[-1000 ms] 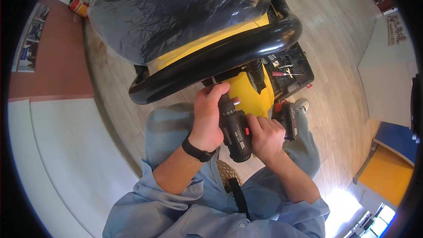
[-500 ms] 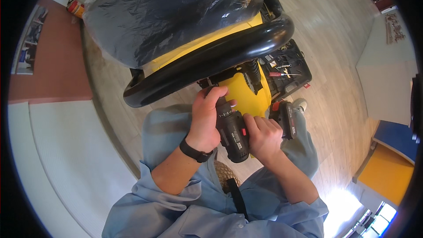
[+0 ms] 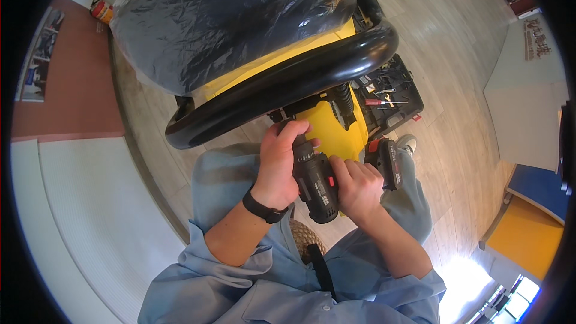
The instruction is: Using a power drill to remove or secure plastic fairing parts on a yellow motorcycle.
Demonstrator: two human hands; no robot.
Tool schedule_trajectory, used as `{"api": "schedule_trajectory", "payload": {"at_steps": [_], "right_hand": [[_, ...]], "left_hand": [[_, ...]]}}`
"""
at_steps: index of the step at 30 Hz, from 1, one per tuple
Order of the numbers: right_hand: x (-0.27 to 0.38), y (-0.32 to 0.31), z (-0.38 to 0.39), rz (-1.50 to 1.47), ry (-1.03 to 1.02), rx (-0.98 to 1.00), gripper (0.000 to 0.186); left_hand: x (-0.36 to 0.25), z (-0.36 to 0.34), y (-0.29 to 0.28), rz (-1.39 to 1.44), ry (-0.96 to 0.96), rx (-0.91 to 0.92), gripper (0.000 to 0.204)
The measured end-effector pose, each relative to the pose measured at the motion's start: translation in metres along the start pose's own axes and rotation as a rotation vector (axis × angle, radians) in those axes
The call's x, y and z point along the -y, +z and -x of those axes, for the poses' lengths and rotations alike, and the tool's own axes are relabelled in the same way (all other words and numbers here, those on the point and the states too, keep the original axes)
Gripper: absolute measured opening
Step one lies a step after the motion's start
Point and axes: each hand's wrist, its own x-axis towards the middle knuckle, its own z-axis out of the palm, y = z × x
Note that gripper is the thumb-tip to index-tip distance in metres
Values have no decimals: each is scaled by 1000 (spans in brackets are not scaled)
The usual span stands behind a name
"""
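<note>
I hold a black cordless drill (image 3: 317, 191) between both hands. My left hand (image 3: 275, 168) wraps round its front end, thumb lying across the top. My right hand (image 3: 360, 189) is closed on the handle, with the battery pack (image 3: 389, 168) sticking out to the right. The drill's front points up at dark fittings under a thick curved black bar (image 3: 318, 66), where my fingers hide the tip. Behind the drill is a yellow body panel (image 3: 331, 127) with a black corrugated piece (image 3: 344, 99).
A black plastic-covered pad (image 3: 234, 18) fills the upper middle. An open tool case (image 3: 408, 99) lies right of the yellow panel. A fire extinguisher (image 3: 103, 11) stands upper left. Blue and yellow furniture (image 3: 531, 234) is at lower right, a white panel (image 3: 102, 198) at left.
The machine, drill and both hands have shifted slightly left in the picture, with the drill a little lower. My grip on the drill looks the same.
</note>
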Motion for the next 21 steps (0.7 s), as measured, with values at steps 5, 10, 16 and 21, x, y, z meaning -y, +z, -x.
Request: {"api": "schedule_trajectory", "payload": {"at_steps": [5, 10, 16, 21], "right_hand": [[-2, 0, 1, 13, 4, -7, 24], [-1, 0, 1, -3, 0, -3, 24], [-2, 0, 1, 1, 0, -3, 24], [-2, 1, 1, -5, 1, -15, 25]], "left_hand": [[4, -3, -3, -1, -6, 19, 17], [2, -1, -2, -4, -13, 3, 15], [2, -1, -3, -6, -16, 11, 14], [3, -1, -3, -13, -12, 15, 13]]}}
